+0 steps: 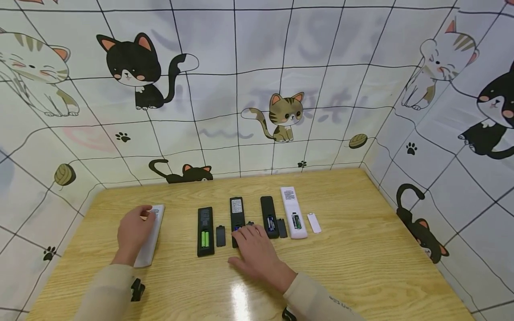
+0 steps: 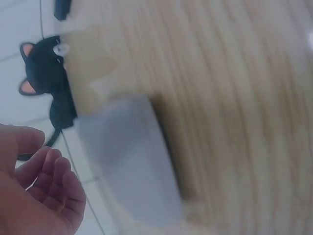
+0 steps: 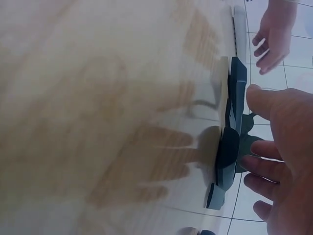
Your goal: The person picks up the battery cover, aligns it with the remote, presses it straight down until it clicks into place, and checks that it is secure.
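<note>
My left hand (image 1: 135, 229) hovers over a white remote control (image 1: 151, 249) at the table's left. In the left wrist view its fingers are loosely bent with nothing between them, apart from the blurred remote (image 2: 134, 161). My right hand (image 1: 259, 252) is over a black remote (image 1: 237, 207) whose lower half it partly hides. In the right wrist view the fingers stand apart, holding nothing, beside the dark remote (image 3: 238, 88). Left of it lies a black remote (image 1: 205, 218) with green batteries in its open compartment, next to its black battery cover (image 1: 220, 236).
Further right lie another black remote (image 1: 267, 209) with batteries showing, its cover (image 1: 282, 228), a white remote (image 1: 290, 205) with an open battery compartment, and a white cover (image 1: 314, 223). Cat-print cloth (image 1: 257, 53) walls the wooden table (image 1: 361, 258) at the back and sides.
</note>
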`<state>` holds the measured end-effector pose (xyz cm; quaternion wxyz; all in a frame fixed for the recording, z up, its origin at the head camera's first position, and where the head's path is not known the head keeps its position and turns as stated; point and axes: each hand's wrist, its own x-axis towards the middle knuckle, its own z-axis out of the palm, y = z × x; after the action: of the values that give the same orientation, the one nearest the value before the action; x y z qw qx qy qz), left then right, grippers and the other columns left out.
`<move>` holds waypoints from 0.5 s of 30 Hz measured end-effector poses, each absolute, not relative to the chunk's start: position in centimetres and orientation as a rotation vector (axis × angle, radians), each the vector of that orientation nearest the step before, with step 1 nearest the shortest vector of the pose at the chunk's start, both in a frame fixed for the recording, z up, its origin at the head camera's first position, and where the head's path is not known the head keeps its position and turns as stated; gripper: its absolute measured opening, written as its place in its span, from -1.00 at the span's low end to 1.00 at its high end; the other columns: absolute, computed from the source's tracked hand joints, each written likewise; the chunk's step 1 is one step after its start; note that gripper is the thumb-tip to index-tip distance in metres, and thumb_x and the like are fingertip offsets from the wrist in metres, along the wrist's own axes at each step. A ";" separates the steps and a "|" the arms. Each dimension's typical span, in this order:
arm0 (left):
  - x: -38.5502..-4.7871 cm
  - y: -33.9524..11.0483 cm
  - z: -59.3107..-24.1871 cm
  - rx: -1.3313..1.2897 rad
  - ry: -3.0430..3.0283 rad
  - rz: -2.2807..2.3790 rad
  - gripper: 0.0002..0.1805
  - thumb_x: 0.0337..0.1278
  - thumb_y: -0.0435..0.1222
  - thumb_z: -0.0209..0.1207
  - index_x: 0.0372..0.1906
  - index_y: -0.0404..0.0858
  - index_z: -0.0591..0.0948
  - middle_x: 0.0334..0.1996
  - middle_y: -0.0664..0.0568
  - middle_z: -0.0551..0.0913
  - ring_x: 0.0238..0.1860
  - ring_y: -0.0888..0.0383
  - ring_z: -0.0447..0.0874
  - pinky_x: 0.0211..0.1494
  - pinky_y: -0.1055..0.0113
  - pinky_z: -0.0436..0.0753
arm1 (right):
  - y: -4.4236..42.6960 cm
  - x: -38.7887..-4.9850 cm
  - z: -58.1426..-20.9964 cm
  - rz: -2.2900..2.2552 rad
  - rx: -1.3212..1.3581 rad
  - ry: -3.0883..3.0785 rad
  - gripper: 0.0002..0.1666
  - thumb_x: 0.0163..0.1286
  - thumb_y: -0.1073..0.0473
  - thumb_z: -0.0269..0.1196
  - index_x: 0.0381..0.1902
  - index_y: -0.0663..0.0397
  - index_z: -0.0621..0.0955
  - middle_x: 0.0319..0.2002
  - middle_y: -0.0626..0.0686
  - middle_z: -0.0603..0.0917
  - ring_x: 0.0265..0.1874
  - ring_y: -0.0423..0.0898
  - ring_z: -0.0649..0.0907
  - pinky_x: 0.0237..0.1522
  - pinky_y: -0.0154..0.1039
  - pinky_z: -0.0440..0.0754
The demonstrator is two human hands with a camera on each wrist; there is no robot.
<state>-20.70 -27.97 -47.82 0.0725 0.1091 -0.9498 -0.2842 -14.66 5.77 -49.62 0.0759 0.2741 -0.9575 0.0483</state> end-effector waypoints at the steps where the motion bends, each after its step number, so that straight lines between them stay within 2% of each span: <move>1: -20.7 -27.6 -47.7 0.293 -2.855 -0.856 -0.58 0.40 -0.15 -0.02 0.18 -0.29 0.54 -0.05 -0.18 0.65 -0.17 -0.03 0.61 -0.34 0.32 0.42 | 5.7 -14.8 -49.6 0.155 0.821 -2.866 -0.24 0.27 -0.42 0.16 0.26 -0.10 0.47 0.16 -0.07 0.57 0.20 -0.08 0.50 0.33 -0.03 0.33; 8: -20.4 -24.3 -47.3 0.062 -2.903 -0.907 -0.62 0.38 -0.20 0.05 0.14 -0.33 0.56 -0.11 -0.18 0.67 -0.17 -0.07 0.65 -0.34 0.29 0.49 | 5.2 -16.1 -49.4 0.191 0.838 -2.827 -0.32 0.32 -0.34 0.17 0.23 -0.08 0.48 0.12 -0.08 0.58 0.16 -0.09 0.51 0.30 -0.05 0.33; 15: -20.7 -21.5 -48.7 -0.009 -2.920 -0.914 -0.63 0.35 -0.19 0.11 0.12 -0.32 0.57 -0.17 -0.13 0.68 -0.21 -0.04 0.67 -0.34 0.25 0.54 | 4.4 -17.6 -49.3 0.168 0.849 -2.811 -0.35 0.33 -0.32 0.19 0.21 -0.09 0.50 0.12 -0.08 0.57 0.17 -0.09 0.50 0.32 -0.05 0.32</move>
<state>-20.66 -21.47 -48.69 0.0411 -0.0031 -0.9535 -0.2985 -17.58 4.39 -49.25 0.1001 0.2871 -0.9510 0.0567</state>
